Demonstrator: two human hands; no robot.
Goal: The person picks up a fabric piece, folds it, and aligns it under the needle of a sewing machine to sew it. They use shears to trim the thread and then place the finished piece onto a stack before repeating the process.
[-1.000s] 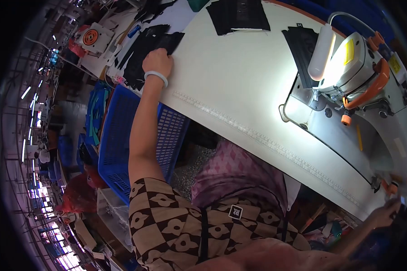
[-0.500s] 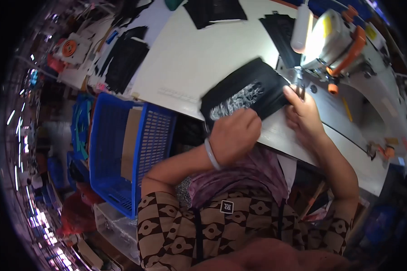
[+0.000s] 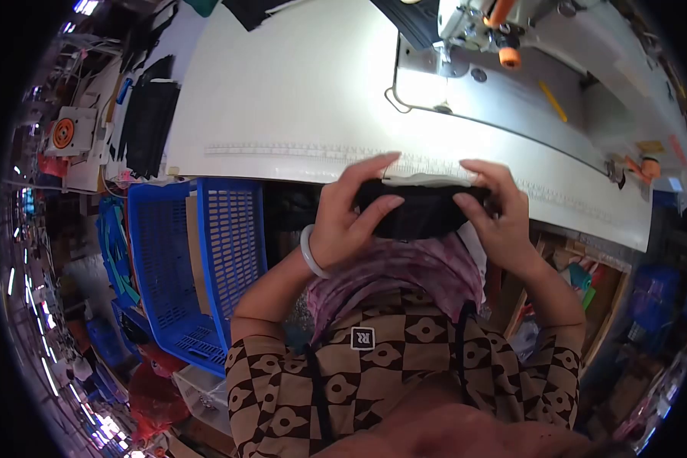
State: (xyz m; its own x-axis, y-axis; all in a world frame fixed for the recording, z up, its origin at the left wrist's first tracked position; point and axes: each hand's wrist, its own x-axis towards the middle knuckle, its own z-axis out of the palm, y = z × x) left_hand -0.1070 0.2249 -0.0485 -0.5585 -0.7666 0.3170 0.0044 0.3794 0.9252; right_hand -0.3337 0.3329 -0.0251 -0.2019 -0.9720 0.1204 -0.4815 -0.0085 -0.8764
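Observation:
A black fabric piece (image 3: 421,212) is held up between my two hands at the table's front edge, above my lap. A pale strip (image 3: 427,181) shows along its upper edge. My left hand (image 3: 349,210), with a light bangle on the wrist, grips the piece's left end, thumb on the near face. At the right end my right hand (image 3: 502,214) holds it the same way, thumb in front and fingers behind. The far face of the piece is hidden.
Beyond my hands stands a sewing machine (image 3: 611,99) on the white table (image 3: 282,99), with a printed ruler strip along the front. Black fabric pieces (image 3: 151,114) lie at the left. A blue plastic basket (image 3: 233,259) stands left of my lap.
The black piece has come away from the machine, down towards my body, and its white-patterned face no longer shows. My right hand has moved off the machine area to the piece's right end.

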